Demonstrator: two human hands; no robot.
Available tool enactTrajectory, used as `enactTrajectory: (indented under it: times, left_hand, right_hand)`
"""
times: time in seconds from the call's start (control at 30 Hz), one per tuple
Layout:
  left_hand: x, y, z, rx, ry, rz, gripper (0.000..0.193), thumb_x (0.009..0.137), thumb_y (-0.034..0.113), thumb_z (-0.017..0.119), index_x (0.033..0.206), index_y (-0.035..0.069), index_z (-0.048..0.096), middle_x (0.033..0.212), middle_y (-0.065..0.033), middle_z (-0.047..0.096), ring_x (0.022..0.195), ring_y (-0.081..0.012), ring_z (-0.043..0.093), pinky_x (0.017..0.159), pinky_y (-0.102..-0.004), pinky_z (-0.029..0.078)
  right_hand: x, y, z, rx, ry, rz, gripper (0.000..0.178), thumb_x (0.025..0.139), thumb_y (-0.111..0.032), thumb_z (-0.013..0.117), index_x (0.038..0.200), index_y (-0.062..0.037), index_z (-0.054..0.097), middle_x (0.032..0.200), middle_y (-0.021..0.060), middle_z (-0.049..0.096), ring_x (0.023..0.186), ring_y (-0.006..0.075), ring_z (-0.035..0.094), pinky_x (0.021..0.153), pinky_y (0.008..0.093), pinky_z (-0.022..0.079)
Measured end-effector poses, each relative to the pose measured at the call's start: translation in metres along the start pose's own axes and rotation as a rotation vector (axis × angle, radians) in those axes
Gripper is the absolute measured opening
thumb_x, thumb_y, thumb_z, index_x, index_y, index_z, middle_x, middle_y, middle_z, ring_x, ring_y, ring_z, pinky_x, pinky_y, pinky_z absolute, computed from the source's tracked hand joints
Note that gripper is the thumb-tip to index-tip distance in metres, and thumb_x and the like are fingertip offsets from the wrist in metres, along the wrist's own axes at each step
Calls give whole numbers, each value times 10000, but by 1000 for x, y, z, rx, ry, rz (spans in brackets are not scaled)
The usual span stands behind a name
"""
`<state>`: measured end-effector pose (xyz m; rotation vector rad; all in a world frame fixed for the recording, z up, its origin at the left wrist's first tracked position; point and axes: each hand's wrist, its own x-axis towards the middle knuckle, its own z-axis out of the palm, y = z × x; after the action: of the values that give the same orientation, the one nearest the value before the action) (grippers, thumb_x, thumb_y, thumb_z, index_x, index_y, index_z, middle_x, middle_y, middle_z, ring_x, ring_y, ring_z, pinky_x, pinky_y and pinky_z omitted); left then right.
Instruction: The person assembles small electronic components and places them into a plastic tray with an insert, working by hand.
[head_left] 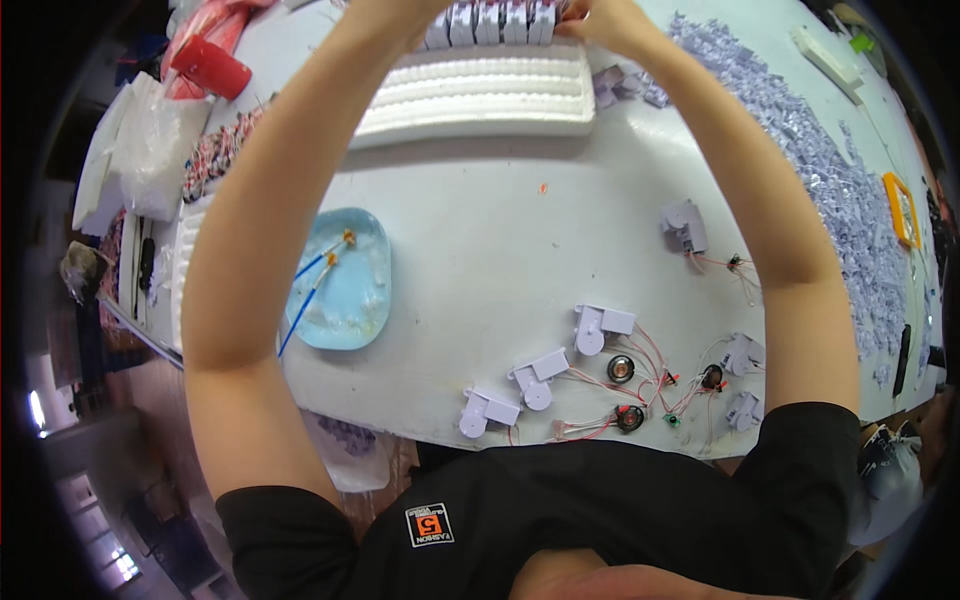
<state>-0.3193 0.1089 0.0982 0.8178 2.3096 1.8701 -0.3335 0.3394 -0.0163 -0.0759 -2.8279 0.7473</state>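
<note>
At the top edge, a tight row of pale plastic housings (pixel 488 24) stands along the far side of a white foam tray (pixel 470 125). My right hand (pixel 608 22) is at the right end of this row, its fingers bent in against the end housing. My left hand (pixel 412 12) reaches the row's left end; its fingers are cut off by the frame. Near my body lie loose lilac housings (pixel 538 378) with thin red and white wires and small round black speakers (pixel 620 369).
Left of centre, a light blue dish (pixel 375 325) holds two blue-handled brushes (pixel 318 285). Many small lilac parts (pixel 850 230) are heaped along the right. A red cup (pixel 212 68), bundled wires (pixel 222 150) and plastic bags (pixel 155 150) lie at the left. An orange frame (pixel 901 210) is far right.
</note>
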Motion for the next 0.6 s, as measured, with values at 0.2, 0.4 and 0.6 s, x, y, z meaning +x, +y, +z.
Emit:
enactTrajectory:
  times: [0.2,0.4,0.6]
  left_hand:
    - [1,1,30,108,-51,131,296,900,102,750,1146,-60,724,907,-133,753,772,-160,698,698,-266,561]
    - [-2,-13,47,636,-57,233,343,889,198,728,1197,47,732,947,-167,743,850,-227,728,778,-347,579]
    - [3,-39,60,881,-48,310,384,875,331,748,1214,149,752,942,-108,780,848,-229,745,800,-343,570]
  right_hand:
    - [-2,43,-4,25,31,-289,351,852,-347,795,1069,-71,789,1053,106,753,928,251,705,864,352,533]
    - [21,54,-4,644,30,81,306,916,-256,735,1153,-66,764,1079,114,768,1008,222,714,901,358,547]
    - [45,26,-14,335,-47,50,318,830,-309,739,1004,-46,782,956,187,762,885,323,732,814,446,568]
